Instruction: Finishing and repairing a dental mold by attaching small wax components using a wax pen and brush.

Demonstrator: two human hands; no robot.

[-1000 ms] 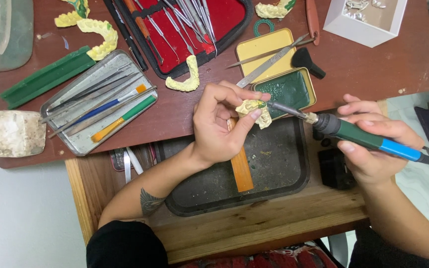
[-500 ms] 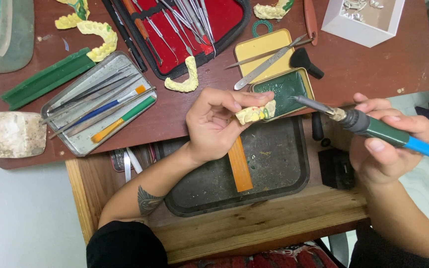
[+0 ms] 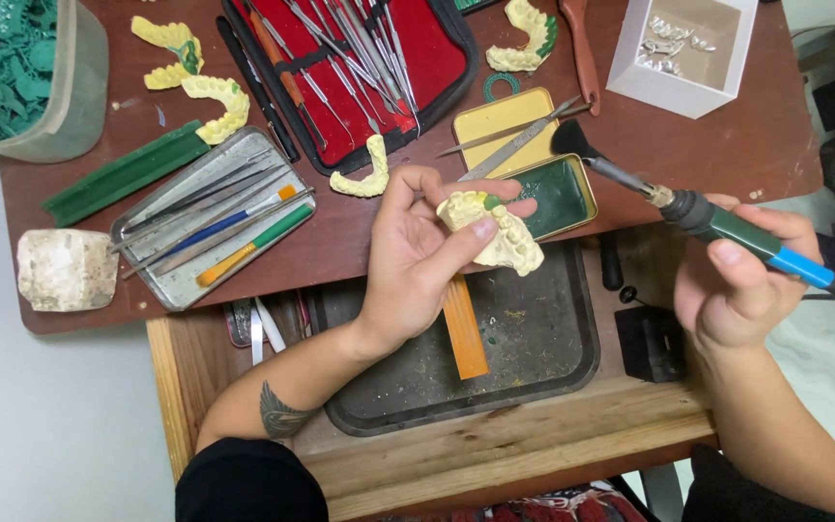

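Since a moment ago, the right hand (image 3: 741, 285) has pulled the green and blue pen tool (image 3: 727, 232) away to the right, so its thin metal tip now points up and left over the tin and no longer touches the model.

The left hand (image 3: 417, 256) holds a pale yellow tooth model (image 3: 500, 230) up over the dark tray (image 3: 533, 358). The thumb presses on the near side and the fingers curl over the far side, so the grip is snug. The model is curved like a horseshoe, with bumpy little teeth along it and a small dab of green wax on top (at its far left end).

The right hand is wrapped around the pen tool, with the thumb lying on the green part. The blue end sticks out to the right.

Just past the model sits a small open tin (image 3: 558, 193) with green wax inside and a yellow lid beside it. A flat orange stick (image 3: 464, 329) lies on the tray under the left hand. Far across the brown table (image 3: 727, 155) is a red case of metal tools (image 3: 359, 68). To the left sits a metal tray of tools (image 3: 210, 222), and more yellow tooth models lie near it.
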